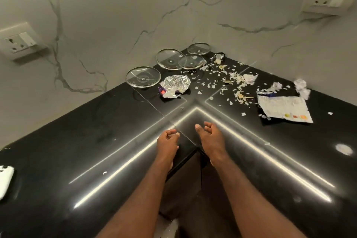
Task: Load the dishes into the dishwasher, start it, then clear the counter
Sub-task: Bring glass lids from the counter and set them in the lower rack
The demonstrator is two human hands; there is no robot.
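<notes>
Your left hand (pixel 167 142) and right hand (pixel 210 135) hover side by side over the inner corner of the counter (pixel 87 151), fingers loosely curled, holding nothing. Clearing looks barely begun: 4 glass lids (pixel 170 59) sit at 12 o'clock from your hands, near the wall (pixel 116 15), with a crumpled foil wrapper (pixel 175 85) just in front of them, peel scraps (pixel 222 77) strewn toward 1 o'clock and a torn packet (pixel 284 107) at 2 o'clock. No dishwasher shows, so you cannot tell whether it is loaded or running
</notes>
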